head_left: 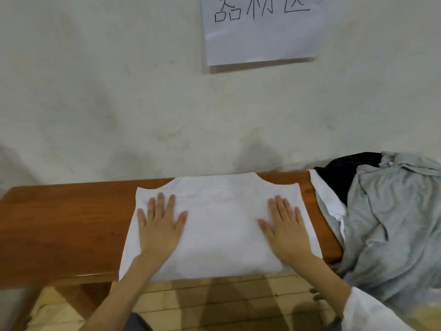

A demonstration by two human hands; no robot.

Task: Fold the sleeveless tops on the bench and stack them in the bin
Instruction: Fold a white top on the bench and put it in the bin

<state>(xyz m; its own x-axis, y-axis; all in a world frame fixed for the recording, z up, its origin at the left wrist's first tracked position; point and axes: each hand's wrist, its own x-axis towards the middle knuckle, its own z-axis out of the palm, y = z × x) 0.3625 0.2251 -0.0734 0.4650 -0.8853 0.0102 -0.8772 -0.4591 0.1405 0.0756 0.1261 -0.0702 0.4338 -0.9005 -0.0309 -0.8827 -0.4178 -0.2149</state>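
Note:
A white sleeveless top (220, 223) lies spread flat on the brown wooden bench (64, 218), neck toward the wall and hem hanging slightly over the front edge. My left hand (160, 225) presses flat on its left part, fingers straight and spread. On the right part my right hand (286, 225) lies flat in the same way. A heap of other tops sits on the bench's right end: a grey one (391, 223), a dark one (343, 175) and a white one (327, 194) beneath. No bin is in view.
A pale wall (119, 103) rises directly behind the bench, with a paper sign (261, 37) taped high up. Tiled floor (226, 304) shows below the bench's front edge. A bench leg (78, 299) stands at lower left.

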